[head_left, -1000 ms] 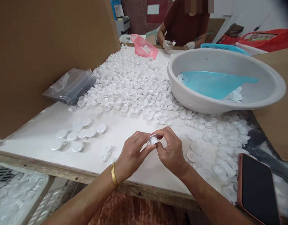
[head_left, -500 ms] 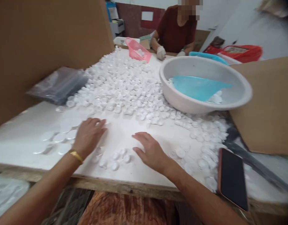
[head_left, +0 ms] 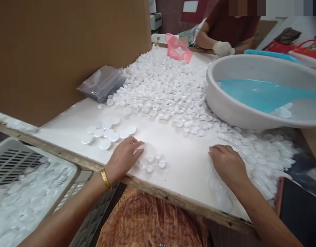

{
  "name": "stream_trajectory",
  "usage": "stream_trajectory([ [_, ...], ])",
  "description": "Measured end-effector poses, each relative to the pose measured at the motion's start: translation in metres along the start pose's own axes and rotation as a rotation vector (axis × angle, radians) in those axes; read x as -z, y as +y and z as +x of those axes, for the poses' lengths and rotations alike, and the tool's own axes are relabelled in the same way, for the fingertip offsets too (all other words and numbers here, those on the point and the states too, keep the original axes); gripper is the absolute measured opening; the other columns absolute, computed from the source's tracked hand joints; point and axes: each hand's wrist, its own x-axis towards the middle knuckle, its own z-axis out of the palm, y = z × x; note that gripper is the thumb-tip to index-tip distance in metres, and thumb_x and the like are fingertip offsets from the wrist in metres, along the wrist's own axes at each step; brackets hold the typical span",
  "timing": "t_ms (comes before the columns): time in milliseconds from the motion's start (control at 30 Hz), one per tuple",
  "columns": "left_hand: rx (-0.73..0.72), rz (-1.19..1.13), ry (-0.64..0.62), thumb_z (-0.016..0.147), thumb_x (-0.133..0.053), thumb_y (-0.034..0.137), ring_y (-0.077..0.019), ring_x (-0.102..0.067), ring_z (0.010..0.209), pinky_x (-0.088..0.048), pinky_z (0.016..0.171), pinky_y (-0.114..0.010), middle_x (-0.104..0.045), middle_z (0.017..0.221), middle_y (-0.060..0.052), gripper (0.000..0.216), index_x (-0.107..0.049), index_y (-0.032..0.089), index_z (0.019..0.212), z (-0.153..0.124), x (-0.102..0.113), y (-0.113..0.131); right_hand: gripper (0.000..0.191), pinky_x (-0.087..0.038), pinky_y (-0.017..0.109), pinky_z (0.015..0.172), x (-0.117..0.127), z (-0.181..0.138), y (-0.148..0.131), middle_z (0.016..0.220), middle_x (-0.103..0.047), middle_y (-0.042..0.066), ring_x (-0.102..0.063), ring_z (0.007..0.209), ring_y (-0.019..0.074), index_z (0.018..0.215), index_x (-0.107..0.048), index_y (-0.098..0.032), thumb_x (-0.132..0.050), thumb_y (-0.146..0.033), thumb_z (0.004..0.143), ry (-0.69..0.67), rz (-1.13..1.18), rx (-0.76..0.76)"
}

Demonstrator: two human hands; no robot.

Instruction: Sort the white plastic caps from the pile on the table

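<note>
My left hand (head_left: pixel 125 156) hovers near the table's front edge, thumb apart from the fingers, with nothing visible in it. Just right of it lies a small group of round white caps (head_left: pixel 149 169), some blurred. Beyond its knuckles are larger white discs (head_left: pixel 113 136), lying flat and close together. My right hand (head_left: pixel 228 164) is low over the right side of the table, fingers curled and thumb close to the index finger. Whatever it may hold is hidden. Smeared white pieces (head_left: pixel 221 190) show beneath it, beside the spread of caps.
A large heap of white caps (head_left: pixel 168 85) covers the table's middle. A grey basin (head_left: pixel 232 106) holds a blue sheet (head_left: pixel 260 94). Around are a pink scoop (head_left: pixel 177 48), plastic bags (head_left: pixel 102 82), a phone (head_left: pixel 298 212), a crate (head_left: pixel 70 178), a cardboard wall (head_left: pixel 70 51) and a gloved co-worker (head_left: pixel 222 48).
The view has swung left and down, showing the crate. My left hand is now nearer the small caps and clear of the discs. My right hand has moved right, its fingers more curled.
</note>
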Motion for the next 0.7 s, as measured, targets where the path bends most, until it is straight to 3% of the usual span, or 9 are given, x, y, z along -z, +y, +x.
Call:
stream_trajectory([
  [167, 0.127, -0.149, -0.051, 0.084, -0.046, 0.028, -0.0189, -0.057, 0.086, -0.046, 0.074, -0.031, -0.057, 0.097, -0.007, 0.035, -0.057, 0.019, 0.117, -0.004, -0.013, 0.012, 0.021, -0.042, 0.032, 0.073, 0.004, -0.001, -0.019, 0.096, -0.066, 0.01, -0.056, 0.086, 0.0228, 0.093, -0.064, -0.013, -0.046, -0.021, 0.087, 0.011, -0.013, 0.039],
  [367, 0.104, -0.304, 0.01, 0.081, -0.05, 0.023, -0.0164, -0.057, 0.081, -0.044, 0.077, -0.029, -0.06, 0.09, -0.004, 0.027, -0.065, 0.019, 0.103, 0.04, -0.025, 0.02, 0.026, -0.042, 0.032, 0.068, 0.008, 0.025, -0.048, 0.083, -0.067, 0.01, -0.059, 0.081, 0.0228, 0.096, -0.064, -0.013, -0.04, -0.014, 0.085, 0.004, 0.128, 0.03],
  [433, 0.115, -0.341, 0.023, 0.082, -0.048, 0.024, -0.0161, -0.058, 0.08, -0.044, 0.077, -0.029, -0.062, 0.089, -0.004, 0.026, -0.066, 0.019, 0.1, 0.049, -0.024, 0.019, 0.028, -0.045, 0.032, 0.067, 0.014, 0.038, -0.06, 0.08, -0.067, 0.009, -0.06, 0.078, 0.0215, 0.102, -0.062, -0.014, -0.041, -0.016, 0.085, -0.016, 0.359, -0.073],
  [600, 0.213, -0.496, 0.073, 0.083, -0.045, 0.027, -0.0148, -0.058, 0.077, -0.046, 0.073, -0.028, -0.065, 0.091, -0.004, 0.028, -0.068, 0.021, 0.096, 0.046, -0.018, 0.012, 0.019, -0.053, 0.026, 0.066, 0.034, 0.076, -0.107, 0.088, -0.065, 0.003, -0.064, 0.073, 0.014, 0.095, -0.063, -0.018, -0.052, -0.024, 0.08, -0.274, 1.359, -0.355],
  [700, 0.252, -0.684, 0.01, 0.081, -0.047, 0.031, -0.0131, -0.058, 0.068, -0.046, 0.066, -0.026, -0.068, 0.084, -0.002, 0.027, -0.069, 0.021, 0.093, 0.041, -0.018, 0.012, 0.015, -0.055, 0.025, 0.065, 0.037, 0.094, -0.135, 0.084, -0.063, 0.002, -0.064, 0.065, 0.0107, 0.09, -0.063, -0.016, -0.055, -0.016, 0.078, -0.412, 1.568, -0.414],
])
